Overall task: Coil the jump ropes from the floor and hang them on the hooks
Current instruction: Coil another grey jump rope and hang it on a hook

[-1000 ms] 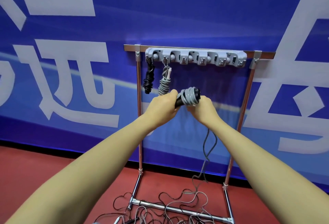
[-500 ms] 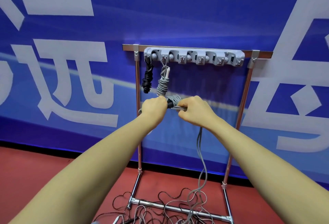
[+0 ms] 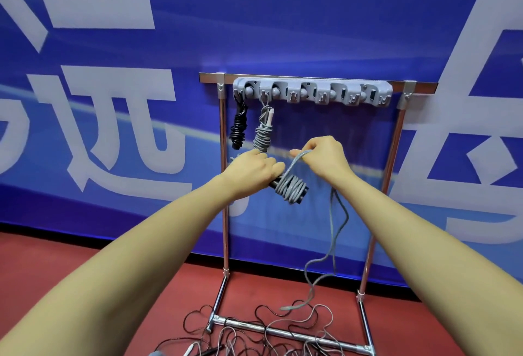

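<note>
Left hand [image 3: 250, 170] grips the half-coiled grey rope [image 3: 291, 189]; right hand [image 3: 325, 157] pinches its strand.

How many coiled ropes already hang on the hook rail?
2: a black coil on the leftmost hook and a grey coil on the next hook of the rail. None seems hidden.

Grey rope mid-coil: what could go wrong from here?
1. The free tail trails down into the tangled ropes on the floor; pulling may snag them.
2. The right hand holds only a thin strand; a slip could loosen the coil around the handle gripped by the left hand.
</note>
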A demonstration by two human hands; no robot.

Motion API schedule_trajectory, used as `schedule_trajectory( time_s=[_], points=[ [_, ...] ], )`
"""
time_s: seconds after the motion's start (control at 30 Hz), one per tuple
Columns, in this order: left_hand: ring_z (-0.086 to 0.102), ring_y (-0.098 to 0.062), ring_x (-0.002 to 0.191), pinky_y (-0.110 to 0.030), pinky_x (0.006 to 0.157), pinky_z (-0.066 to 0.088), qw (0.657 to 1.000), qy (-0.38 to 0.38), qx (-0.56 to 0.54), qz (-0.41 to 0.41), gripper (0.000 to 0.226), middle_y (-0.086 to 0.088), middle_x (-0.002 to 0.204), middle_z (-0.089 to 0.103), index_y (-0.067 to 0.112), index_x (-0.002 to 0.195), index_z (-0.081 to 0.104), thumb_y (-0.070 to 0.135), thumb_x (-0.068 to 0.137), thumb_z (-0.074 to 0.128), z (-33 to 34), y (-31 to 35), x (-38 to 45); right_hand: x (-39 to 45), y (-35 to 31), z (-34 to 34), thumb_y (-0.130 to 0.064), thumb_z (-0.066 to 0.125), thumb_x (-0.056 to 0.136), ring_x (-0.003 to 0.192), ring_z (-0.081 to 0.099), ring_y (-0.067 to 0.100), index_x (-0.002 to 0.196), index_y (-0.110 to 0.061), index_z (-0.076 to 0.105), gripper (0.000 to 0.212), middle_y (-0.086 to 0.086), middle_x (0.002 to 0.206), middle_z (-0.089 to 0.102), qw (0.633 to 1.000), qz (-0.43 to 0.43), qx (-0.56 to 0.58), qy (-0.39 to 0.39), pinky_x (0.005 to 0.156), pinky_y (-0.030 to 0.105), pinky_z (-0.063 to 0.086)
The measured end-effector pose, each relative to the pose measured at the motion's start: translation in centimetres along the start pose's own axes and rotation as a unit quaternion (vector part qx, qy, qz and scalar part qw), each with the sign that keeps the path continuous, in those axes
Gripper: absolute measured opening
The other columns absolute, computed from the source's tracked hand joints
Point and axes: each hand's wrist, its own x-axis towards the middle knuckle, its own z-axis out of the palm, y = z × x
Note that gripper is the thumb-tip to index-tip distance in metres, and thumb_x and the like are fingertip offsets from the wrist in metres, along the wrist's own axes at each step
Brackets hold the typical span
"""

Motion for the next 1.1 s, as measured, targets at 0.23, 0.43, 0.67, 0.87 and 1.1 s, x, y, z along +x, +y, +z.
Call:
schedule_trajectory(
  time_s=[0.23,0.43,0.67,0.87,1.1],
  points=[
    [0.058,-0.030,0.073,-0.036,0.058,0.046,0.949,0.080,-0.268,-0.146,0.015,-0.008,0.081,0.063,0.005,0.094,0.057,0.014,0.087,0.047,-0.9,0.6,0.6,-0.5,0.1,0.5,-0.026,0.064,0.087,0.059,0.032,0.022,0.054,-0.013,0.044,0.040,0.001,0.054,0.041,1.000,-0.004,-0.008,-0.008,0.055,0.031,0.030],
    [0.054,-0.039,0.080,-0.039,0.062,0.042,0.802,0.049,-0.417,-0.425,0.019,-0.018,0.091,0.061,0.002,0.103,0.047,0.018,0.095,0.047,-2.4,1.7,2.8,-1.6,-1.0,0.8,-0.037,0.050,0.093,0.069,0.049,0.030,0.065,-0.015,0.046,0.036,0.005,0.071,0.055,0.993,-0.033,-0.102,-0.041,0.060,0.032,0.037],
    [0.058,-0.038,0.093,-0.036,0.065,0.036,0.846,-0.076,-0.273,-0.452,0.014,-0.019,0.103,0.061,0.000,0.106,0.046,0.009,0.096,0.044,-0.8,1.7,3.0,-2.2,-0.7,0.7,-0.024,0.058,0.082,0.067,0.044,0.026,0.059,-0.013,0.044,0.030,0.005,0.063,0.053,0.974,-0.107,-0.171,-0.098,0.054,0.030,0.034],
    [0.063,-0.032,0.094,-0.034,0.063,0.035,0.918,-0.208,-0.106,-0.321,0.021,-0.013,0.107,0.063,0.001,0.110,0.048,-0.003,0.091,0.041,-0.1,2.1,1.7,-3.3,-0.6,0.4,-0.018,0.051,0.081,0.071,0.047,0.030,0.071,-0.017,0.049,0.010,0.007,0.075,0.058,0.920,-0.222,-0.309,-0.097,0.055,0.031,0.027],
    [0.060,-0.031,0.083,-0.030,0.050,0.026,0.956,-0.245,0.006,-0.163,0.018,-0.008,0.096,0.063,0.005,0.102,0.055,0.001,0.090,0.042,-0.9,1.0,1.3,-3.7,-0.6,1.2,-0.012,0.049,0.086,0.087,0.057,0.036,0.101,-0.013,0.054,0.016,0.006,0.095,0.066,0.966,-0.162,-0.202,0.019,0.066,0.037,0.040]
  ],
)
